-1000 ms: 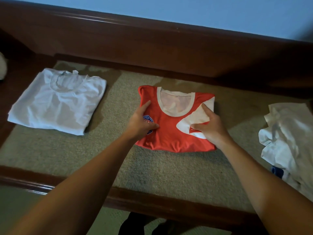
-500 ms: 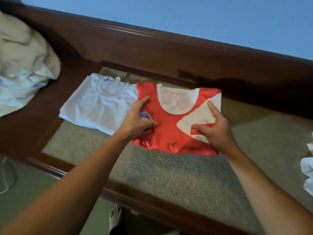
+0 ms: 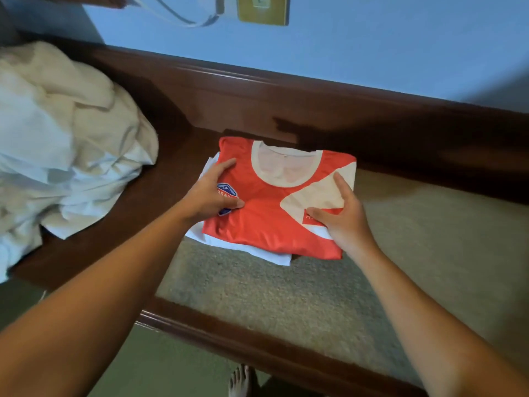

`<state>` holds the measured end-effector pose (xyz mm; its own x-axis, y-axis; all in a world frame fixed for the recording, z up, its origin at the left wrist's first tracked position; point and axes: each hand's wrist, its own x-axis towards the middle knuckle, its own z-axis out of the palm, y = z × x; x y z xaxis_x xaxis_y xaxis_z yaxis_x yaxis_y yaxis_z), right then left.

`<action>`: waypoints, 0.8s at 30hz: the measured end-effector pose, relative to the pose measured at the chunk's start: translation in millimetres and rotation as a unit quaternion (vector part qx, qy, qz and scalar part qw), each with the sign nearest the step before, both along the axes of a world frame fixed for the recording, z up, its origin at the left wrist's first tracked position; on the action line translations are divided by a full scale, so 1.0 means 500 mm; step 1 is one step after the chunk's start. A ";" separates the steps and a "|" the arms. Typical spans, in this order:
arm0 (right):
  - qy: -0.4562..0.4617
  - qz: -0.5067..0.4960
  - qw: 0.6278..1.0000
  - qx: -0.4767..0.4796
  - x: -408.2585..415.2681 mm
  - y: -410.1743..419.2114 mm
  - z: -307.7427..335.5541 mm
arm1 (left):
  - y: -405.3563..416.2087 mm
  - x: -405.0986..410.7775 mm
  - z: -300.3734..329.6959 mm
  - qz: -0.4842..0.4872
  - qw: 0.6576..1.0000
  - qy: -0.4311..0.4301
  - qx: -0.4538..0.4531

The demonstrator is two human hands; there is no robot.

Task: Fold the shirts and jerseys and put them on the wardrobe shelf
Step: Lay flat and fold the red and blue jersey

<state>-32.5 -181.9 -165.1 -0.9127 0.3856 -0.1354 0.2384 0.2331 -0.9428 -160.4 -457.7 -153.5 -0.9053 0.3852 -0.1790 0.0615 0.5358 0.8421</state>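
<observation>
Red jersey (image 3: 269, 224) now overlaps white shirt (image 3: 257, 252), both hands gripping.

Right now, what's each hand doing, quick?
Left hand: grips the folded red jersey at its left edge.
Right hand: grips the jersey's right side.

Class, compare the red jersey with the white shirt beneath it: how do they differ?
The red jersey lies on top, fully visible; the white shirt lies underneath, only its edges showing. The jersey carries a badge and cream panels; what shows of the shirt looks plain. Both hands hold the jersey, not the shirt. Both garments are folded.
</observation>
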 end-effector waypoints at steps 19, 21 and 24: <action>-0.142 0.005 0.903 0.406 -0.044 -0.156 -0.075 | -0.145 -0.071 -0.118 0.024 0.960 0.162 -0.229; -0.108 0.015 0.881 0.460 -0.055 -0.181 -0.070 | -0.109 -0.041 -0.116 0.014 0.928 0.266 -0.260; -0.139 0.073 0.856 0.493 -0.086 -0.219 -0.086 | -0.058 -0.010 -0.145 -0.072 0.919 0.250 -0.296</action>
<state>-75.8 -291.5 -208.0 -0.9462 0.3220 -0.0302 0.3220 0.9291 -0.1821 -165.2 -486.7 -226.2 -0.8784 0.4771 0.0279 0.4679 0.8469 0.2526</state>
